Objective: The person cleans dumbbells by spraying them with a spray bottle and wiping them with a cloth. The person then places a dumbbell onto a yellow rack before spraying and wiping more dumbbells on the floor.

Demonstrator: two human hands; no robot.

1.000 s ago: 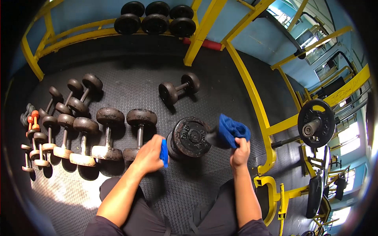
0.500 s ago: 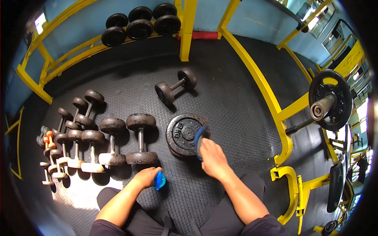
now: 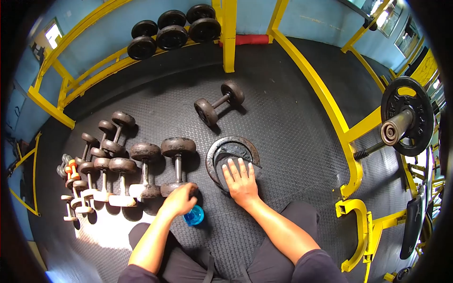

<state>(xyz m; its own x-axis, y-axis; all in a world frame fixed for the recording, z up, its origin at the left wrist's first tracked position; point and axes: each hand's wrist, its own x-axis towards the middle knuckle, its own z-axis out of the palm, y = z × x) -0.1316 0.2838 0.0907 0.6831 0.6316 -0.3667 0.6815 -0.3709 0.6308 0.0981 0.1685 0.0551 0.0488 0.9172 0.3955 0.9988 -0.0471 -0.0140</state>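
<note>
My right hand [image 3: 243,187] lies flat with its fingers spread, pressing a dark, thin cloth-like pad [image 3: 220,166] onto a round iron weight plate [image 3: 212,155]. The plate rests on the floor in front of me, its face partly covered by the pad and hand. My left hand [image 3: 180,200] is closed at the top of a translucent blue bottle [image 3: 194,216], whose neck is hidden by the fingers. That hand overlaps the lower end of a large dumbbell [image 3: 178,165] standing upright to the left of the plate.
Several worn dumbbells [image 3: 122,166] of falling size stand in rows at left. Another dumbbell [image 3: 220,103] lies beyond the plate. A yellow rack [image 3: 229,42] with more dumbbells is at the back. At right, a yellow frame [image 3: 325,104] carries a bar with a plate [image 3: 406,96].
My right hand has gone from holding the blue-edged pad on its edge to pressing it flat on the plate. My left hand has shifted slightly upward, and more of the blue bottle shows.
</note>
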